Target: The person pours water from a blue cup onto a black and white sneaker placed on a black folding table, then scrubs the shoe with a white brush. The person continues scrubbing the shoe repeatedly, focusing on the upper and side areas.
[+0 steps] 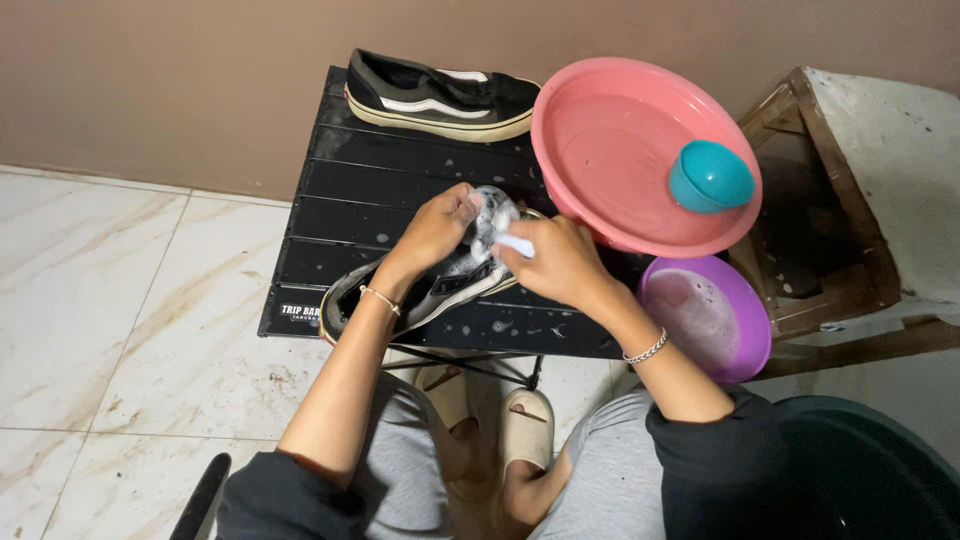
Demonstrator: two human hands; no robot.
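Note:
A dark sneaker (440,290) with a white stripe lies on its side on the black slatted table (380,190), its toe covered in soap foam. My left hand (435,228) grips the foamy toe end. My right hand (558,260) holds a small white-handled brush (512,243) against the toe. A second matching sneaker (435,95) stands upright at the table's far edge by the wall.
A pink basin (600,130) with water holds a teal scoop (710,177). A purple bowl (745,300) of soapy water sits at the right edge. A wooden stool (850,290) stands at right, a dark tub (860,470) at lower right. White tiled floor spreads left.

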